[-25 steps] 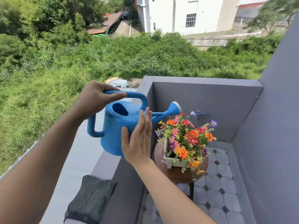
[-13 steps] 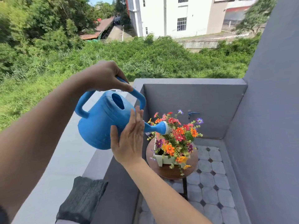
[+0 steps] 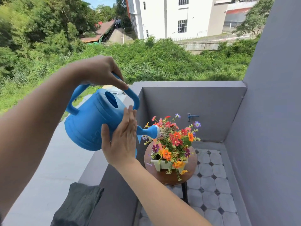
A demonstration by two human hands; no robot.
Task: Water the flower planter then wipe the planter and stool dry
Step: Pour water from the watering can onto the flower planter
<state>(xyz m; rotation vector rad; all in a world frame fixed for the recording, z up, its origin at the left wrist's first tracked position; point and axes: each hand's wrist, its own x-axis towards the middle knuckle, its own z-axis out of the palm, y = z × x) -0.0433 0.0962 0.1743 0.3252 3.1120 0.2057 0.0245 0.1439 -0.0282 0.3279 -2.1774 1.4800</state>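
Our left hand (image 3: 99, 71) grips the top handle of the blue watering can (image 3: 94, 121), tipped toward three o'clock; our right hand (image 3: 123, 141) presses flat and open against its side. Water sprays from the rose (image 3: 155, 131) onto the flower planter (image 3: 169, 164), which sits on the round stool (image 3: 190, 173) at four o'clock. A dark cloth (image 3: 78, 207) lies on the ledge (image 3: 48, 176) at seven o'clock.
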